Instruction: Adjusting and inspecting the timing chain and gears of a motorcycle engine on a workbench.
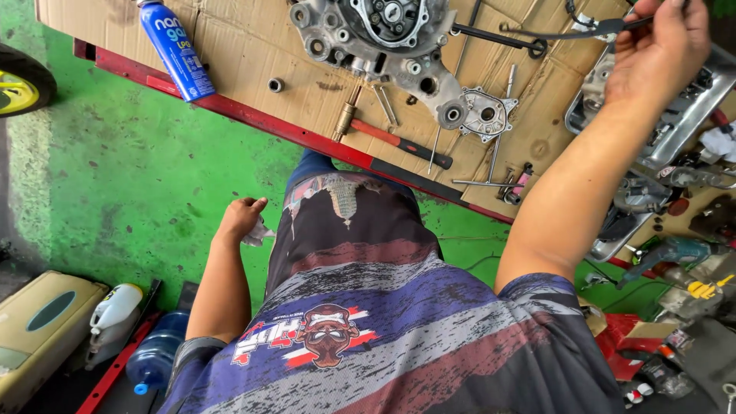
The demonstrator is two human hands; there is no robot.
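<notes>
Head view: right hand (659,46) pinches a thin black tool (537,34) above the engine casing (383,38); left hand (241,218) clutches a rag (258,232).

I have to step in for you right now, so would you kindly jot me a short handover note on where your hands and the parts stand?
Left hand: down by the hip, closed on a crumpled pale rag.
Right hand: raised over the bench, gripping a long dark tool by its end.
Engine crankcase lies on the cardboard-covered bench, opened up; a small cover sits beside it.
Brass-headed hammer, T-handle wrench and blue spray can lie on the cardboard.
Done: case opened. Left: I cannot tell from here.
</notes>
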